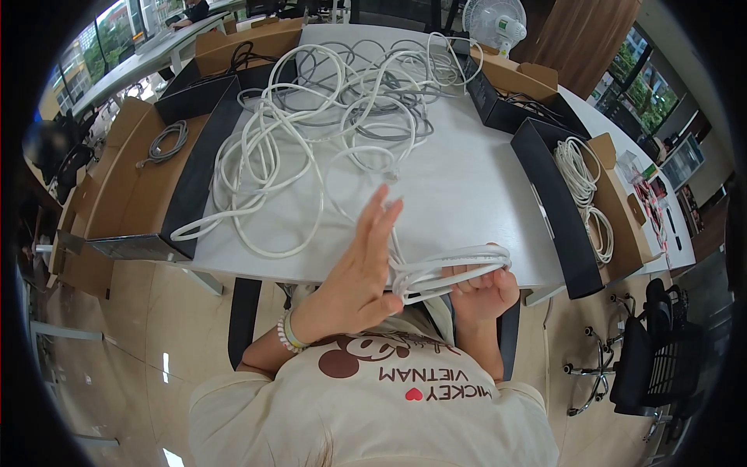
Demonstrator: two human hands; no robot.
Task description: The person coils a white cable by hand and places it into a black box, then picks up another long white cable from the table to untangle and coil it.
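In front of my shirt, a coil of white cable point(436, 267) is stretched between my two hands. The fingers of my right hand point(484, 294) are curled through its right end and grip it. My left hand point(362, 268) is raised with its fingers straight up and the thumb apart, the coil's left end lying against it between thumb and palm. A single strand runs up from the coil past my left fingers to the table. Beyond my hands lies a loose tangle of white cable point(274, 144), with grey cable point(317, 103) mixed in behind it.
On the left, an open box point(191, 183) holds a small grey cable coil point(165, 144); another box point(268, 74) with black cables stands behind. To the right, a box point(548, 206) contains white coils point(577, 173), with a box of dark cables point(498, 105) beyond. A fan point(496, 23) stands behind the table point(475, 183).
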